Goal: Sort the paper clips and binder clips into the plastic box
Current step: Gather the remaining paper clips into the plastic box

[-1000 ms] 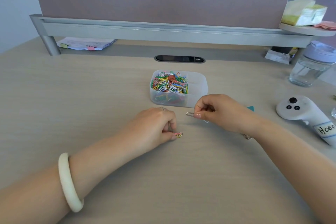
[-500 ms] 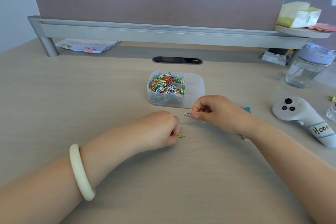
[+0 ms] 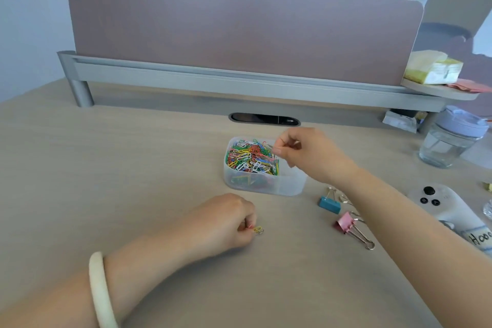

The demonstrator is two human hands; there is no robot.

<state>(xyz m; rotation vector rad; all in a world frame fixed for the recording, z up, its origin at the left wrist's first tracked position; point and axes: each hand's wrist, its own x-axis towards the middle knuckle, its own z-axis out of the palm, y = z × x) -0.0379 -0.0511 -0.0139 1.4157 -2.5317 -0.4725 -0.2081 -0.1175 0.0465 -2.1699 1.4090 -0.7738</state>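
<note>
Your right hand (image 3: 303, 153) hovered pinched over the plastic box (image 3: 263, 168) of paper clips (image 3: 251, 158), its grasp unclear, while your left hand (image 3: 226, 220) pinched a yellow paper clip (image 3: 258, 230) on the desk (image 3: 133, 168) nearer you than the box, with two binder clips (image 3: 343, 217) to the box's right.

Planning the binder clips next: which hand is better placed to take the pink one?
Right, probably. The pink binder clip lies beside the right forearm; the right hand hovers over the plastic box. The left hand is farther off, pinching paper clips.

Glass jar (image 3: 450, 141) — white controller (image 3: 447, 208)
</note>
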